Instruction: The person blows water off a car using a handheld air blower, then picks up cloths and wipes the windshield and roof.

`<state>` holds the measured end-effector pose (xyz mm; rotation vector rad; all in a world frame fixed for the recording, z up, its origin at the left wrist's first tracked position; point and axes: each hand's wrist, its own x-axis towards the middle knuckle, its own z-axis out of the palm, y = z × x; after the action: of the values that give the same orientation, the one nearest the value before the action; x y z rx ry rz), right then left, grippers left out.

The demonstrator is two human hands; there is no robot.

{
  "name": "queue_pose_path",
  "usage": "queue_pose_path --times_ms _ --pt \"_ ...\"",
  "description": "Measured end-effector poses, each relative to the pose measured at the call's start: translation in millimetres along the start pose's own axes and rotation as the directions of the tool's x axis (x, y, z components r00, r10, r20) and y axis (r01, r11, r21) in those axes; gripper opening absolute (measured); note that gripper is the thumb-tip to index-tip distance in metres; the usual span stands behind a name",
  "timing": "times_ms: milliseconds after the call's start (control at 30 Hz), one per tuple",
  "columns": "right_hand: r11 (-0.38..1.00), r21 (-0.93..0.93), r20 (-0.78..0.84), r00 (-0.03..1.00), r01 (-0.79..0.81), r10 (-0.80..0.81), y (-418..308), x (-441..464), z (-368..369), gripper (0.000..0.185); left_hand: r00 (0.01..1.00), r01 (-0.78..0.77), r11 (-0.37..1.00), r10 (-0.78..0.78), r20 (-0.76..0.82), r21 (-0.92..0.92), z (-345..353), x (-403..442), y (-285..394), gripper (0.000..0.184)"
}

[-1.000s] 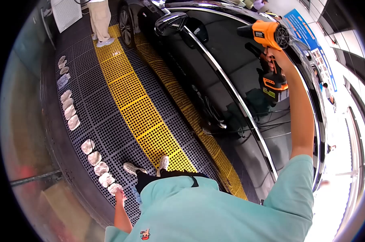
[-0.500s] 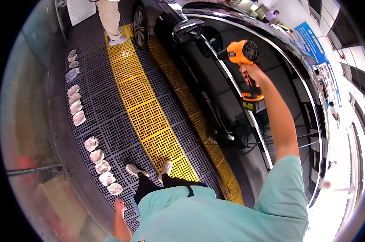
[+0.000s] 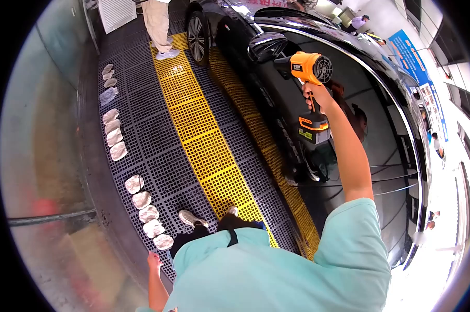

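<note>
My right hand (image 3: 317, 98) is wrapped round the handle of an orange and black cordless blower (image 3: 306, 67), its dark nozzle pointing left toward the side mirror (image 3: 266, 47) of a black car (image 3: 359, 99). The battery base hangs below my fist, in front of the car's side window. My left hand (image 3: 154, 260) hangs low at my left side, near the last of a row of pale, crumpled cloths (image 3: 153, 228) on the grid floor. It is small in view, and its finger shape and any contents are unclear.
A yellow strip (image 3: 203, 135) runs along the dark grid floor (image 3: 157, 125) beside the car. Another person (image 3: 157, 23) in beige trousers stands near the front wheel (image 3: 197, 37). A glassy wall (image 3: 48, 156) is on the left. More people and a blue board (image 3: 409, 54) are beyond the car.
My right hand has brought the blower left and lower, from over the window toward the mirror. The view has shifted, and my feet have moved. My left hand now appears apart from the cloths.
</note>
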<state>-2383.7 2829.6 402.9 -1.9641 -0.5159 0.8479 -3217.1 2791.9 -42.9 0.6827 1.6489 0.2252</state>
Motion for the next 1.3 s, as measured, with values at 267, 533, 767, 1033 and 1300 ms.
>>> queue_pose_path --times_ms 267,533,767,1033,1300 --pt "0.981 0.194 -0.096 0.995 0.004 0.014 12 12 8 0.016 1.000 -0.005 0.996 0.007 0.020 -0.086 -31 31 47 0.057" --pt "0.997 0.059 -0.088 0.995 0.051 -0.046 -35 57 -22 0.016 0.994 0.106 0.994 -0.106 0.030 0.025 11 72 108 0.055" --pt "0.995 -0.095 -0.063 0.997 -0.042 0.036 -105 138 -43 0.015 0.997 -0.010 1.000 0.011 0.075 -0.018 73 135 194 0.057" --pt "0.986 -0.106 -0.158 0.981 -0.131 0.114 -133 184 -43 0.013 0.995 -0.074 0.993 0.067 0.074 0.096 90 156 251 0.052" --pt "0.980 0.080 -0.226 0.954 -0.183 0.197 -145 157 -9 0.011 0.982 -0.178 0.849 0.122 0.144 0.497 22 210 287 0.055"
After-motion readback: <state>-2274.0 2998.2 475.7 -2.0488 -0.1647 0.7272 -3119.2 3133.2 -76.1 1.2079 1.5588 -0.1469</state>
